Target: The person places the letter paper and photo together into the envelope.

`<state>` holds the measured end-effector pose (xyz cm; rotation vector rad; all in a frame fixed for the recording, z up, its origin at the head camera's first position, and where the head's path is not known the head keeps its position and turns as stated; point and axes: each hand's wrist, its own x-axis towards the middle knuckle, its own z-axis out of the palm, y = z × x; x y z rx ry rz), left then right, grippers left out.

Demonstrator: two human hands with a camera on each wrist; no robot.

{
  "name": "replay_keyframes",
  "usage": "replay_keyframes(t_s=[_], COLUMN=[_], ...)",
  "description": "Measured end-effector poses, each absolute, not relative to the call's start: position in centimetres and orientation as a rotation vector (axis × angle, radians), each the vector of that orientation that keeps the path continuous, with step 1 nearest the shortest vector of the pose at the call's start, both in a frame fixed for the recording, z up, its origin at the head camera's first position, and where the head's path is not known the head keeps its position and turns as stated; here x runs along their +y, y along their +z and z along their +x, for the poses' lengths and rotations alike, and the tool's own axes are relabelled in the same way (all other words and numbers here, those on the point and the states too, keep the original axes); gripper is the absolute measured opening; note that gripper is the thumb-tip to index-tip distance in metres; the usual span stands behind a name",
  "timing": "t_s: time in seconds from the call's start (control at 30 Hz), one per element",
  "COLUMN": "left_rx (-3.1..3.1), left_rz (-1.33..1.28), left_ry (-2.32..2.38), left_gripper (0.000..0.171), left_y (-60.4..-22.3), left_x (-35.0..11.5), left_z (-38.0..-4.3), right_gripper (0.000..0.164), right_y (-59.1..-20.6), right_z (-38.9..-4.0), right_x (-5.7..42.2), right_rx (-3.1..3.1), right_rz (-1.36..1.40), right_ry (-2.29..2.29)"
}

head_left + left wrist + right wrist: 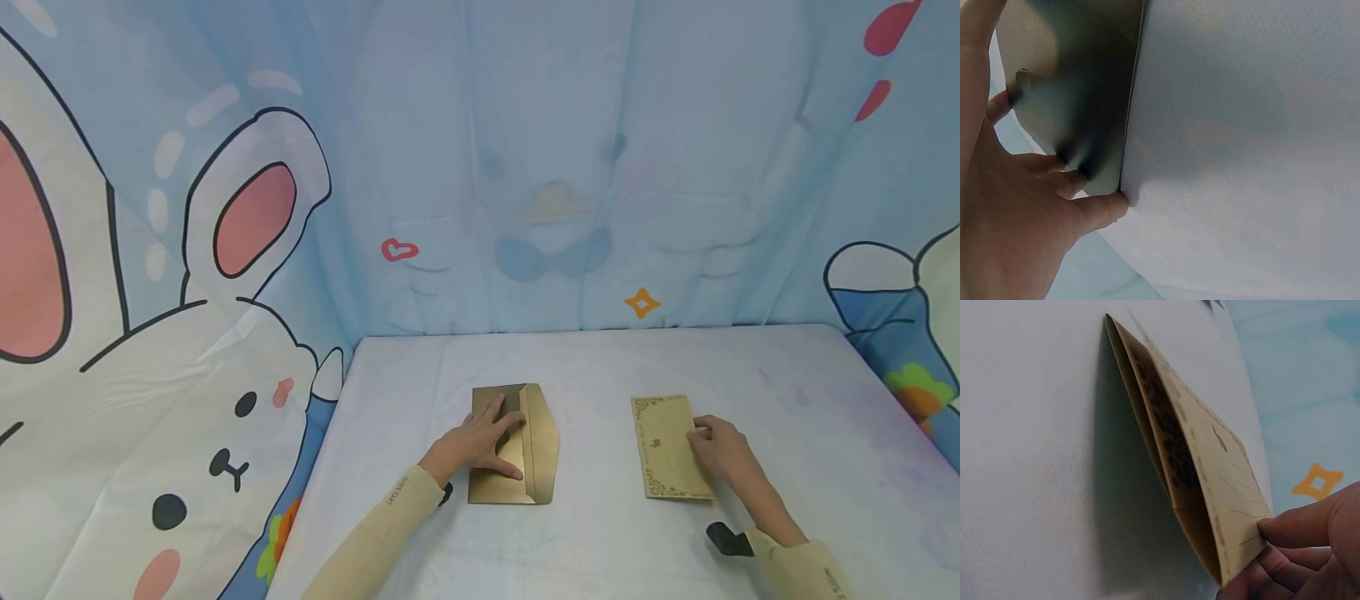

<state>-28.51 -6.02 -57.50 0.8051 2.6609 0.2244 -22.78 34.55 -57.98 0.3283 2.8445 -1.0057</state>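
Though sleeve lettering (397,491) is blurred, the left hand (471,442) spreads fingers (1040,163) on an envelope (513,447); the right hand (724,452) pinches a card (666,447).

There's the left hand (1019,219), fingers spread, tips touching a glossy dark envelope (1079,75) on the white-clothed worktop (1241,156).

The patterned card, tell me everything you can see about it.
The tan card looks like folded paper, with brown ornament along its borders and a small motif on its front. Its panels gape apart. It's right of the gold envelope, over the white tabletop; the right hand's grip pinches its right edge.
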Motion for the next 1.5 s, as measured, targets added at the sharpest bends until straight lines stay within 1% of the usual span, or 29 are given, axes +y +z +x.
replay_keyframes(t_s=[0.43,0.8,1.03,1.5], left_rx=[2.662,2.658,2.654,2.653], left_rz=[0.810,0.820,0.837,0.822], left_ry=[0.215,0.219,0.226,0.213], left_gripper=[0.101,0.101,0.101,0.103], left_y=[-57.3,-57.3,-57.2,-57.5], left_x=[-6.0,-6.1,-6.1,-6.1], left_z=[-28.4,-28.3,-28.2,-28.4], right_gripper=[0.046,0.049,0.049,0.045], right_y=[-57.2,-57.3,-57.5,-56.9], right_z=[-22.5,-22.6,-22.6,-23.2], right_x=[33.4,31.7,30.5,28.1], right_rx=[2.816,2.765,2.723,2.705], right_rz=[0.319,0.267,0.282,0.228], right_ry=[-1.143,-1.208,-1.235,-1.281])
